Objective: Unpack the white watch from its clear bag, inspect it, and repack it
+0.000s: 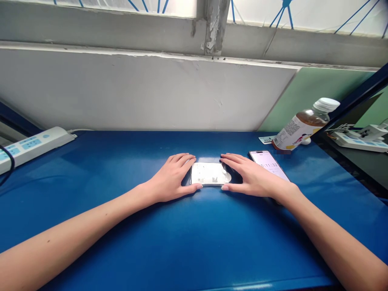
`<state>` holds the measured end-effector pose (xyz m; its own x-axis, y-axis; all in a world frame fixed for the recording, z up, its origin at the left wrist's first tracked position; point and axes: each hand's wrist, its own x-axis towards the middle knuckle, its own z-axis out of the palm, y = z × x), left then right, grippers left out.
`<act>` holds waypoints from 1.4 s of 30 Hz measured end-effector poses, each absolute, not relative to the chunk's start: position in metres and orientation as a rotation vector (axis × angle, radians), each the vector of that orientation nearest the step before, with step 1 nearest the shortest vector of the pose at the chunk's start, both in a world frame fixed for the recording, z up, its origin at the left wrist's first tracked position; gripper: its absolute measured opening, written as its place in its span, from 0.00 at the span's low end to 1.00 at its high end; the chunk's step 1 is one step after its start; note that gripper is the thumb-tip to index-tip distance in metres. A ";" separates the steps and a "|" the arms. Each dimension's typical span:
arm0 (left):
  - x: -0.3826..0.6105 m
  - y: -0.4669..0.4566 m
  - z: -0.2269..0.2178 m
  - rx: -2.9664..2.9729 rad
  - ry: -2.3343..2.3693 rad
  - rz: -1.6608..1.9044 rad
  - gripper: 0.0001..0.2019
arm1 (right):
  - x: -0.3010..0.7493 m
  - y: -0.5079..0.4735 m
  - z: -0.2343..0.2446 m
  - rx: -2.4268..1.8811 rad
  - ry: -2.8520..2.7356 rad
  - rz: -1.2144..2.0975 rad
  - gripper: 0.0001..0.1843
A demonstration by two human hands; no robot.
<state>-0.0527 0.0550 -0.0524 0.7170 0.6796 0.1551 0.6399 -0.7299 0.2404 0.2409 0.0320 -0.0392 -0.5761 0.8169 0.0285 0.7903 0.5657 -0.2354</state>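
A flat, shiny rectangular phone-like slab (pixel 209 174) lies on the blue table (pixel 194 238) in the middle. My left hand (pixel 173 178) grips its left end, fingers along the far edge and thumb at the near edge. My right hand (pixel 252 178) grips its right end the same way. Both hands rest on the table surface. The slab's top face reflects light, so its detail is unclear.
A second phone (pixel 269 165) with a lit timer screen lies just right of my right hand. A tilted drink bottle (pixel 303 125) stands at the back right beside a small card (pixel 266 140). Power strips sit at far left (pixel 33 144) and far right (pixel 360 141). A wall rises behind.
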 end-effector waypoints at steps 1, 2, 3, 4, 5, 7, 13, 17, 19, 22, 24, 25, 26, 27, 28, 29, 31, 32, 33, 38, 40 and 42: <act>-0.053 0.055 -0.053 2.751 1.070 0.354 0.39 | 0.241 0.032 -0.039 -1.379 -2.659 0.300 0.49; -0.053 0.055 -0.053 2.749 1.072 0.361 0.39 | 0.241 0.032 -0.039 -1.384 -2.657 0.302 0.50; -0.053 0.055 -0.053 2.747 1.072 0.370 0.39 | 0.241 0.032 -0.039 -1.384 -2.654 0.304 0.50; -0.053 0.055 -0.053 2.745 1.072 0.379 0.39 | 0.240 0.032 -0.038 -1.380 -2.650 0.308 0.49; -0.053 0.055 -0.053 2.742 1.070 0.386 0.38 | 0.240 0.032 -0.038 -1.374 -2.644 0.312 0.49; -0.053 0.055 -0.053 2.734 1.068 0.399 0.38 | 0.240 0.031 -0.038 -1.362 -2.633 0.320 0.48; -0.052 0.055 -0.052 2.704 1.061 0.434 0.36 | 0.240 0.031 -0.040 -1.355 -2.629 0.322 0.48; -0.052 0.055 -0.052 2.703 1.058 0.434 0.36 | 0.240 0.031 -0.040 -1.355 -2.626 0.311 0.47; -0.052 0.055 -0.052 2.707 1.053 0.431 0.36 | 0.240 0.031 -0.040 -1.351 -2.624 0.300 0.47; -0.053 0.055 -0.052 2.710 1.045 0.434 0.35 | 0.240 0.030 -0.039 -1.329 -2.618 0.286 0.47; -0.053 0.055 -0.052 2.715 1.043 0.431 0.35 | 0.239 0.029 -0.040 -1.322 -2.617 0.284 0.46; -0.053 0.055 -0.052 2.720 1.046 0.424 0.35 | 0.237 0.028 -0.040 -1.334 -2.614 0.286 0.45; -0.053 0.055 -0.052 2.725 1.049 0.416 0.36 | 0.235 0.027 -0.040 -1.358 -2.601 0.287 0.44; -0.053 0.055 -0.052 2.729 1.053 0.409 0.36 | 0.232 0.026 -0.041 -1.388 -2.582 0.289 0.43; -0.053 0.055 -0.052 2.731 1.054 0.403 0.36 | 0.228 0.024 -0.042 -1.422 -2.555 0.291 0.42; -0.052 0.055 -0.051 2.731 1.055 0.401 0.36 | 0.225 0.022 -0.043 -1.445 -2.526 0.291 0.41; -0.052 0.055 -0.051 2.727 1.049 0.406 0.36 | 0.217 0.019 -0.046 -1.403 -2.510 0.298 0.37; -0.052 0.055 -0.050 2.726 1.041 0.412 0.35 | 0.214 0.017 -0.048 -1.373 -2.502 0.296 0.35; -0.052 0.055 -0.050 2.726 1.030 0.418 0.35 | 0.210 0.016 -0.050 -1.351 -2.489 0.290 0.33; -0.054 0.056 -0.050 2.745 0.987 0.403 0.33 | 0.201 0.014 -0.059 -1.380 -2.345 0.204 0.25; -0.054 0.057 -0.050 2.732 0.993 0.392 0.31 | 0.199 0.014 -0.061 -1.374 -2.329 0.167 0.22; -0.053 0.057 -0.050 2.705 1.008 0.397 0.31 | 0.199 0.015 -0.062 -1.363 -2.339 0.135 0.21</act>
<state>-0.0535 0.0573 -0.0495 0.7271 0.6648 0.1713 0.6033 -0.7379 0.3026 0.1988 0.0146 -0.0621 -0.4258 0.8490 0.3127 0.8073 0.5126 -0.2925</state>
